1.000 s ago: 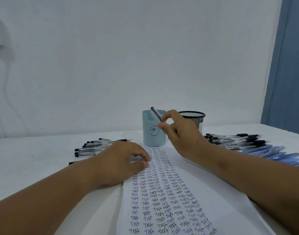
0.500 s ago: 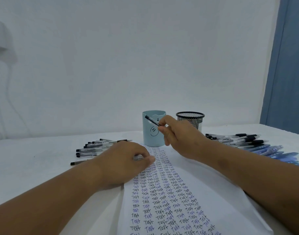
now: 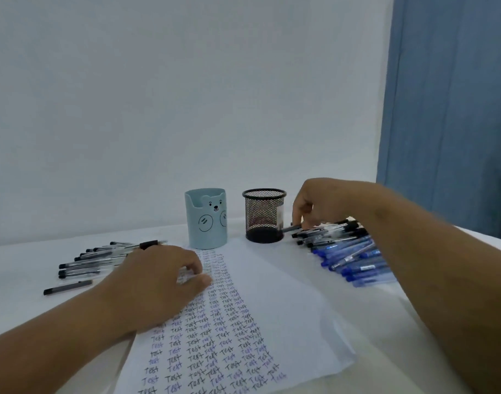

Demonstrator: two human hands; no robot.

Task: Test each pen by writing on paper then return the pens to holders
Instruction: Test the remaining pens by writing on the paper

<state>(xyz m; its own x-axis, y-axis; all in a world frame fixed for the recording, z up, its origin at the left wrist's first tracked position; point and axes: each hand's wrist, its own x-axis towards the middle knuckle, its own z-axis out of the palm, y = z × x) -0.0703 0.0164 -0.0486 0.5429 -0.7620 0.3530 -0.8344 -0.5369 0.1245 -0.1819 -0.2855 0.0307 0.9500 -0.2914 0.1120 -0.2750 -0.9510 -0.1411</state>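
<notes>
A white paper sheet (image 3: pixel 272 294) covered in rows of "Test" lies in front of me. My left hand (image 3: pixel 158 285) rests on the sheet's upper left part with fingers curled. A small clear piece (image 3: pixel 184 275) shows between its fingers and thumb. My right hand (image 3: pixel 314 206) reaches over the right pile of pens (image 3: pixel 349 251), and its fingertips pinch a black-capped pen (image 3: pixel 291 229) at the pile's left end. Behind the sheet stand a light blue bear holder (image 3: pixel 206 223) and a black mesh holder (image 3: pixel 263 216). No pens show above either rim.
A second group of clear pens with black caps (image 3: pixel 93 260) lies left of the sheet, with one dark pen (image 3: pixel 67 287) apart in front of it. The white table (image 3: pixel 24 280) ends at a pale wall. A blue curtain (image 3: pixel 448 109) hangs at the right.
My right hand has left the blue holder, where it held a pen, and moved right to the pile beside the mesh holder. My left hand stays on the sheet.
</notes>
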